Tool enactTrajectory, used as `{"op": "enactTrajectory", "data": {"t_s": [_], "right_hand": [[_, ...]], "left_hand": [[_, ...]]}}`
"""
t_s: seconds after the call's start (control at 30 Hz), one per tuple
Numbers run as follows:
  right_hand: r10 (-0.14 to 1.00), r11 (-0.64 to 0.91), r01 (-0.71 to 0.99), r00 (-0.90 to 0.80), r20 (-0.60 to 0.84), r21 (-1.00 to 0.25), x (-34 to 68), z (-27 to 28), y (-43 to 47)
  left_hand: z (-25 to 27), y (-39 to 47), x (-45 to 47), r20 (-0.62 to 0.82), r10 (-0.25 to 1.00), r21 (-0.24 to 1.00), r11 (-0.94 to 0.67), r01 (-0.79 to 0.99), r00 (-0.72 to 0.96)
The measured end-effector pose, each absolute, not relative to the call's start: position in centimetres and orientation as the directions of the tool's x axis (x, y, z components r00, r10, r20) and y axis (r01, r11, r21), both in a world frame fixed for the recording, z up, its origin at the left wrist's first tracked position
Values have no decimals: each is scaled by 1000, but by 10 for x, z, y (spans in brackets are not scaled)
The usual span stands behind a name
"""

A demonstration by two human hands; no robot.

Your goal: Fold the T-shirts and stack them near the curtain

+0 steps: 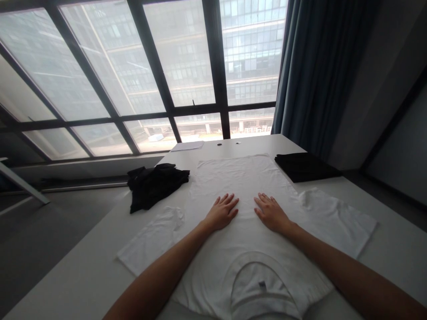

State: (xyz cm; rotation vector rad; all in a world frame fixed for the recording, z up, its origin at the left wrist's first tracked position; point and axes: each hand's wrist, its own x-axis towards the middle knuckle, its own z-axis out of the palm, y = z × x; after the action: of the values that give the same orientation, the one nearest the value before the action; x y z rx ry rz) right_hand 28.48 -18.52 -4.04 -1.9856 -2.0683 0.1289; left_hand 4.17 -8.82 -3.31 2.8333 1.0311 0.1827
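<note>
A white T-shirt (243, 240) lies spread out on the white table, its collar towards me and its hem at the far end. Both sleeves stretch out to the sides, somewhat wrinkled. My left hand (223, 211) rests flat on the middle of the shirt, fingers spread and holding nothing. Level with it, my right hand (271, 212) also presses flat on the fabric, fingers a little apart. A strip of shirt shows between the two hands. Inside the collar a small dark label (262, 285) is visible.
On the table's left edge lies a crumpled black garment (156, 183). A flat, folded black cloth (305, 166) sits at the right. White paper (187, 146) lies at the far end of the table (253, 146). Beyond stand large windows and a blue curtain (310, 89).
</note>
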Motion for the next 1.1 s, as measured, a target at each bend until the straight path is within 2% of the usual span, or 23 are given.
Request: {"op": "enactTrajectory", "data": {"t_s": [1.1], "right_hand": [[991,49,968,-17,130,-244,285,-42,-183]], "left_hand": [[-31,-89,42,62,652,167,-754,636,756]]}}
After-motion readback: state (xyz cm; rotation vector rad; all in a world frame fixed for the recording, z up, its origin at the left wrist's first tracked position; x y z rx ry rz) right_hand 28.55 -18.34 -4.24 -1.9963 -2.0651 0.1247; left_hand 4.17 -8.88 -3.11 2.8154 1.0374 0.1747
